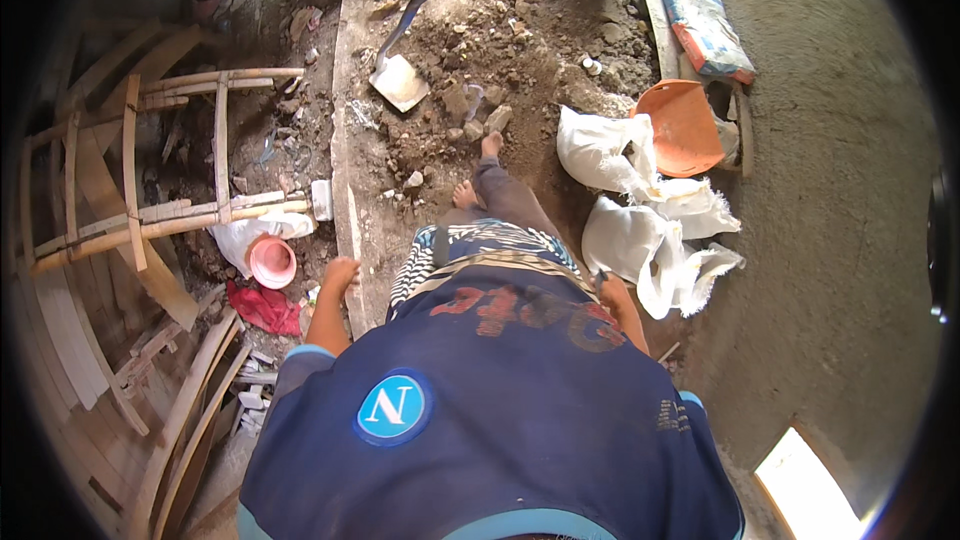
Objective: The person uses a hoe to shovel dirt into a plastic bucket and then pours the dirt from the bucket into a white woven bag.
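My left hand (342, 274) hangs at my left side, beside the edge of a long concrete ledge (347, 160). Its fingers look curled in, and nothing shows in them. At my right side my right hand (610, 289) is low, close to a white woven sack (622, 240); a small dark patch shows at its fingers, which are too small to make out. A second white sack (597, 148) lies just beyond, next to an orange plastic basin (685, 128). Farther ahead, a shovel (402, 83) with a dark handle lies on the loose soil.
Rubble and soil (500, 50) spread ahead of my bare feet. To the left lie a bamboo ladder (135, 230), a pink bucket (273, 261), a red cloth (264, 309) and wooden planks (185, 430). A printed bag (703, 28) leans by the rough wall (830, 180) at right.
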Demonstrator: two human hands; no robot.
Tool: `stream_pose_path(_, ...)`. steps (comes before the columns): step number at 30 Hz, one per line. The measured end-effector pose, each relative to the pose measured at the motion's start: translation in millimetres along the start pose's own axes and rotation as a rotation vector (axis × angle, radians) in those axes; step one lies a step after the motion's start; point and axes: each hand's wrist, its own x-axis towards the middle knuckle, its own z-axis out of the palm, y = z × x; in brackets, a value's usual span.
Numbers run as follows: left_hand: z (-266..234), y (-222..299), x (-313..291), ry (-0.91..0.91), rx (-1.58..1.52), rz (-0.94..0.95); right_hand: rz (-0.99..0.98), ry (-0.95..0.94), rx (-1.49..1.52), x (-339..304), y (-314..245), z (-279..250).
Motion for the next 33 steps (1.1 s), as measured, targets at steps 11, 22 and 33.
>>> stream_pose_path(11, 68.2, 68.9, -37.0, -0.158, -0.088, 0.128, 0.133, 0.107, 0.094, -13.7, 12.2, -60.2)
stream_pose_path(22, 76.7, -170.5, -18.8, -0.182, 0.449, 0.006, -0.3, 0.043, -0.162, -0.9, -119.0, -51.3)
stream_pose_path(33, 129.3, -32.0, -5.0, -0.266, 0.284, 0.032, -0.113, 0.094, 0.009, 27.4, -28.3, -97.3)
